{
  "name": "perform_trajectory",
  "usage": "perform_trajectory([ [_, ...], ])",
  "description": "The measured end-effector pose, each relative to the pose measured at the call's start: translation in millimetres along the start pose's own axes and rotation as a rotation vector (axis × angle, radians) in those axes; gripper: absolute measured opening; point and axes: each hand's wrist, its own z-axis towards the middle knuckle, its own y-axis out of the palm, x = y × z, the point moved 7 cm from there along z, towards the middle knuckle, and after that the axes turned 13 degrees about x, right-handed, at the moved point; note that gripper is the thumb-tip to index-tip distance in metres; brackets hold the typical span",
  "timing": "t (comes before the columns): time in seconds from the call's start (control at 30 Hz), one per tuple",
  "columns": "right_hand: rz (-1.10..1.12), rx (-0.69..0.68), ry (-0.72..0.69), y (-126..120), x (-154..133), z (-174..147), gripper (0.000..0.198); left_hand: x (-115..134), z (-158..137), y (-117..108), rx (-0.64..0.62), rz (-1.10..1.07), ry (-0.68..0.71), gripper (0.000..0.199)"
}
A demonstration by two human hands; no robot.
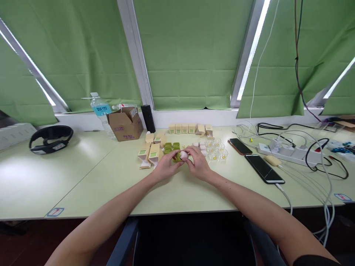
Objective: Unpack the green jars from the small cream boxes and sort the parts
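Note:
My left hand (166, 164) is closed on a small olive-green container (176, 158). My right hand (198, 164) pinches a pale pink rounded piece (183, 155) against that container; the fingers of both hands meet there. Just beyond my left hand, several matching green containers (168, 147) stand grouped. Past my right hand lie several pale pink pieces (203, 147), partly hidden by the fingers. Beside them are clear plastic pieces (216, 150) with yellowish centres. Open cream cartons (155, 152) lie to the left of the green group.
Small cream boxes (181, 129) line the back. Behind on the left are a cardboard box (126, 127), a black cylinder (148, 119), a water bottle (101, 111) and a black headset (51, 139). Phones (264, 169), a power strip (288, 154) and tangled cables occupy the right.

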Motion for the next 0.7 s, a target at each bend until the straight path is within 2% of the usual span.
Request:
perform_trajectory([
  [0.1,-0.01,0.119,-0.013,-12,-3,8,0.023,-3,1,-1,0.022,0.027,-0.021,0.038],
  [0.2,-0.021,0.298,0.034,-42,4,23,0.028,-20,3,-1,0.027,0.042,-0.083,0.04],
  [0.27,-0.059,0.334,0.057,-62,12,34,0.029,-31,5,-3,0.058,0.02,-0.115,0.042],
  [0.33,-0.136,0.264,0.062,-73,21,44,0.025,-38,7,-6,0.107,-0.021,-0.125,0.045],
  [0.43,-0.328,0.046,0.083,-71,36,49,0.016,-36,7,-9,0.157,-0.058,-0.11,0.047],
  [0.57,-0.526,-0.199,0.05,-48,45,38,0.017,-27,3,-6,0.142,-0.036,-0.087,0.046],
  [0.7,-0.62,-0.345,-0.04,-23,45,23,0.018,-24,0,-4,0.118,-0.019,-0.07,0.044],
])
